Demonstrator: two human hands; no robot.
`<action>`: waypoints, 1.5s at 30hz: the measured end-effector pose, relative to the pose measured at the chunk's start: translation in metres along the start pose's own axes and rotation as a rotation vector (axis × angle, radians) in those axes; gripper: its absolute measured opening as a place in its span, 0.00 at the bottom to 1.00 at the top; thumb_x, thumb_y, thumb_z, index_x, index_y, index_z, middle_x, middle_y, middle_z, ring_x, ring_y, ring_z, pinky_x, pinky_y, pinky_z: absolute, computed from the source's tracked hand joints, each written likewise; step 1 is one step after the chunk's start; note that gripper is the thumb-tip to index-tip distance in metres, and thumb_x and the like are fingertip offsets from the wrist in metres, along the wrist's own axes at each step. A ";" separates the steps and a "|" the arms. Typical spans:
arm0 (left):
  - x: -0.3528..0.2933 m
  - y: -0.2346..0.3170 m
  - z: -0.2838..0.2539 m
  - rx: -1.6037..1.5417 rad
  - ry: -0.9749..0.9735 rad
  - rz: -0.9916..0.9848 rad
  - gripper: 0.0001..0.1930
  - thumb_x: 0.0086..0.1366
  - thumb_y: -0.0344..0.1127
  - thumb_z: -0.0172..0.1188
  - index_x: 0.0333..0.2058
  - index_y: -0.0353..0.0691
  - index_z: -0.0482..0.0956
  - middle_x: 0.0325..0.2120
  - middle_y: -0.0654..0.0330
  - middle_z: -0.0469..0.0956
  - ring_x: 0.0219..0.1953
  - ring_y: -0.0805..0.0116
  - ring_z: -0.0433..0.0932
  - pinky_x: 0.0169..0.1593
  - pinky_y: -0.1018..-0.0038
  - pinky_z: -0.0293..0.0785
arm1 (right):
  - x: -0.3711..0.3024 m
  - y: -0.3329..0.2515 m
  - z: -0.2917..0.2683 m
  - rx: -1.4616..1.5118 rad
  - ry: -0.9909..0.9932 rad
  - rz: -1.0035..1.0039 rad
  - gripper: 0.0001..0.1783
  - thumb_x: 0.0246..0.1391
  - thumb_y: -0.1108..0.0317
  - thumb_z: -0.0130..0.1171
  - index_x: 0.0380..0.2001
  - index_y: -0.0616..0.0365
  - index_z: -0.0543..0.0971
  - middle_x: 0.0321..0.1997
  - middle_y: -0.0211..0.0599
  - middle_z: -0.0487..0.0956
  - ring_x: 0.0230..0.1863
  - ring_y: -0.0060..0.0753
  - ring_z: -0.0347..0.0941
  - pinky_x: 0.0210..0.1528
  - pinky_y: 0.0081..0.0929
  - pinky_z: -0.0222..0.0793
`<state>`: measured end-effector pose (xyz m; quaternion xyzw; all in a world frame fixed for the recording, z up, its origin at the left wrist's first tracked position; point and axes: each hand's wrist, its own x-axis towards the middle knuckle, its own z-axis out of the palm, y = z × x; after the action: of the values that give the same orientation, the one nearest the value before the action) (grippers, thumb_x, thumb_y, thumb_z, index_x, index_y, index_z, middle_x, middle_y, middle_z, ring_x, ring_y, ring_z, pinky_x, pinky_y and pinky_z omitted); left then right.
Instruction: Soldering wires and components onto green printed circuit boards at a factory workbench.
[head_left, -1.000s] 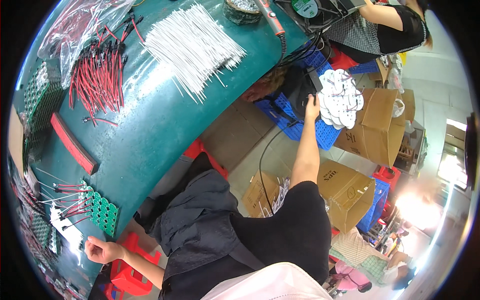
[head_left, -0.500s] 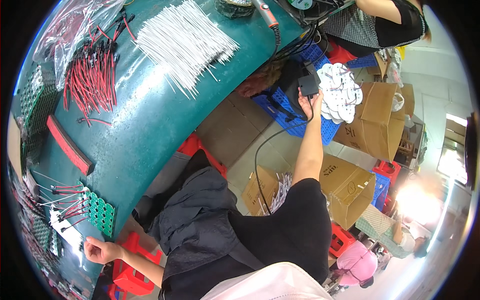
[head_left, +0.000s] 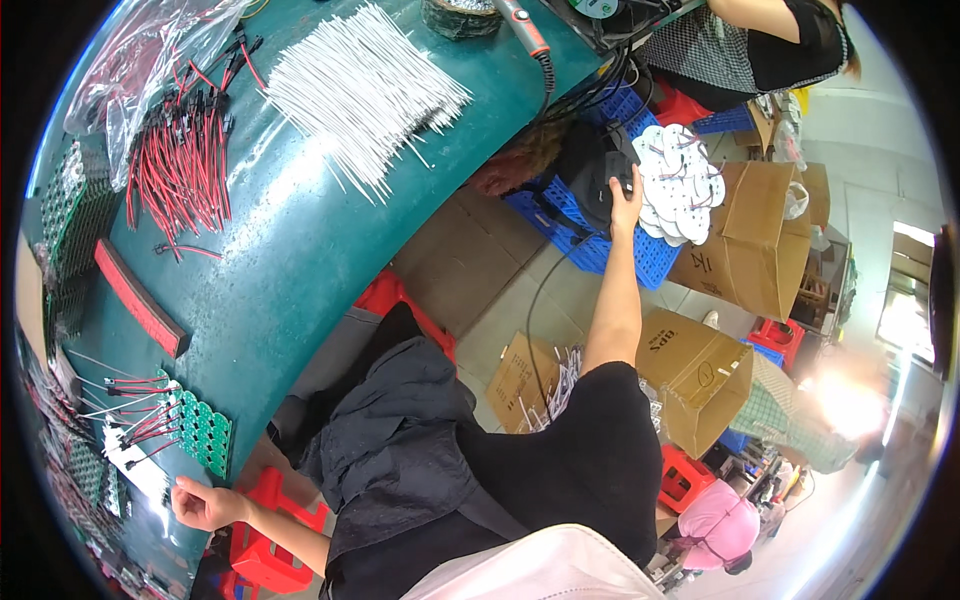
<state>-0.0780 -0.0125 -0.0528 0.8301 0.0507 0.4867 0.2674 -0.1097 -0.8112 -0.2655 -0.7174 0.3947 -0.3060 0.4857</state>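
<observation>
My right hand (head_left: 625, 208) reaches out over a blue crate with its fingers round the edge of a small black box (head_left: 621, 170). A black cable (head_left: 540, 320) hangs in a curve below that hand. The box sits against a black bag (head_left: 580, 165), so its outline is partly lost. Round white discs with short wires (head_left: 680, 190) are heaped right beside it. My left hand (head_left: 207, 504) rests at the table's near edge, its fingers curled in, with nothing visible in them. Close to it stand a green circuit board panel (head_left: 205, 432) and red, black and white leads (head_left: 145, 410).
On the green table (head_left: 290, 260) lie white sticks or wires (head_left: 365, 95), red-black cables (head_left: 180, 160), a red strip (head_left: 140, 298) and stacked boards (head_left: 75, 220). The blue crate (head_left: 655, 265), cardboard boxes (head_left: 690, 370) and red stools (head_left: 270, 545) stand around. Other people work nearby.
My right hand has moved slightly, carrying the black box against the black bag, and the box is less visible. The cable has shifted right. My left hand is almost unmoved.
</observation>
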 end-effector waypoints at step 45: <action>-0.001 -0.004 -0.001 0.015 0.021 -0.014 0.08 0.61 0.21 0.65 0.31 0.31 0.71 0.28 0.60 0.74 0.31 0.71 0.72 0.39 0.75 0.72 | 0.002 0.005 -0.001 0.052 -0.016 -0.139 0.33 0.54 0.75 0.63 0.63 0.56 0.66 0.63 0.44 0.68 0.59 0.35 0.68 0.58 0.31 0.68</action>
<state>-0.0784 -0.0092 -0.0551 0.8265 0.0629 0.4932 0.2641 -0.1109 -0.8145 -0.2696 -0.7327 0.3318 -0.3435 0.4848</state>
